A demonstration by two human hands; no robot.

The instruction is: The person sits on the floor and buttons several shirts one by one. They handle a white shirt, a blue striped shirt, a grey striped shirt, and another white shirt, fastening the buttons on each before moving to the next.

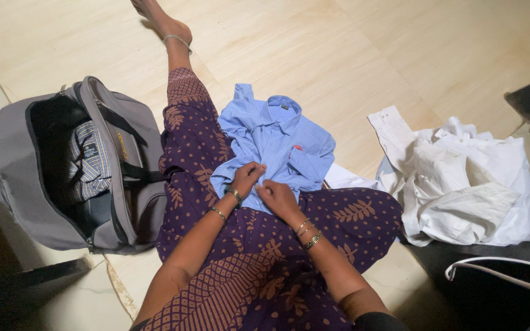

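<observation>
Blue striped shirt [274, 144] lies collar-far across the person's lap and the floor, centre of scene. Left hand [248, 176] pinches a fold of its near hem; right hand [277, 196] is curled, gripping cloth just beside it. Judgement: the fold would go best with both pinches kept level and the fabric pulled taut before creasing, so the placket stays straight. Open grey bag [38, 202] at left holds a checked shirt [92, 160]. Heap of white garments [461, 184] sits right. Pale wood-look floor [338, 49]; dark edges near and far right.
</observation>
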